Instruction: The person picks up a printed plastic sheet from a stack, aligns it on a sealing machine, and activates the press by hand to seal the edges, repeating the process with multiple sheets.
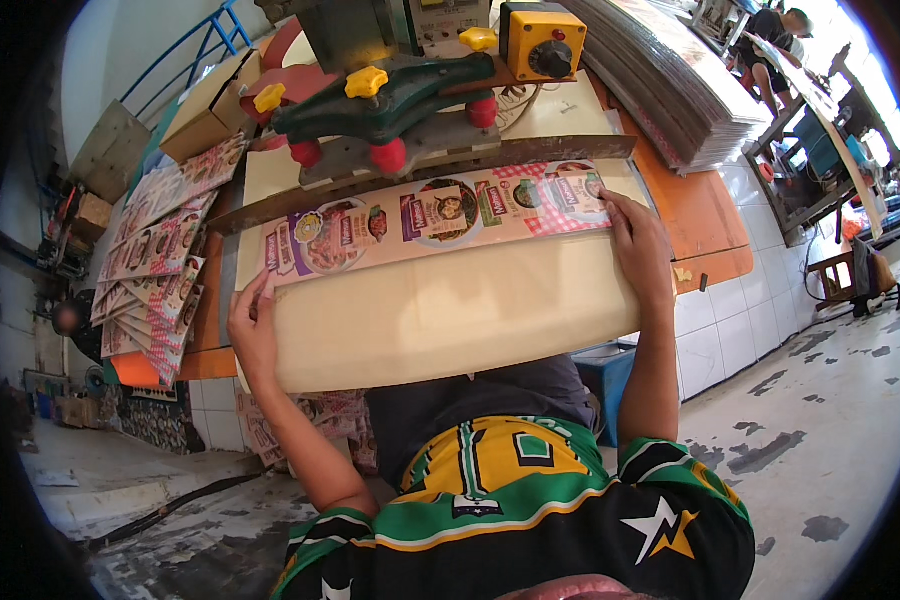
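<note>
A long printed strip (440, 215) with food pictures and a red-checked patch lies face up across the upper part of a cream sheet (460, 310), its long side tilted slightly, the right end higher. Clock directions run from the strip's middle.

The left hand (256, 325), at 8 o'clock, has its fingertips at the strip's lower left corner, beside the cream sheet's left edge. The right hand (638, 240), at 3 o'clock, has its thumb and finger close together at the strip's right end. Both touch the ends; whether they pinch or only press, I cannot tell.

Just beyond the strip, toward 12 o'clock, runs a dark metal bar (560, 149). Behind it stands a dark green machine frame (395, 105) with yellow knobs (367, 82) and red feet (387, 156). A yellow control box (542, 45) with a black dial sits at 1 o'clock, a tall stack of boards (670, 90) at 2. The orange tabletop (705, 220) shows at 3 o'clock. Overlapping printed pieces (155, 250) pile up at 9, and an open cardboard box (205, 110) stands at 10. Farther out at 2 o'clock, a co-worker (767, 50) is bent over.
</note>
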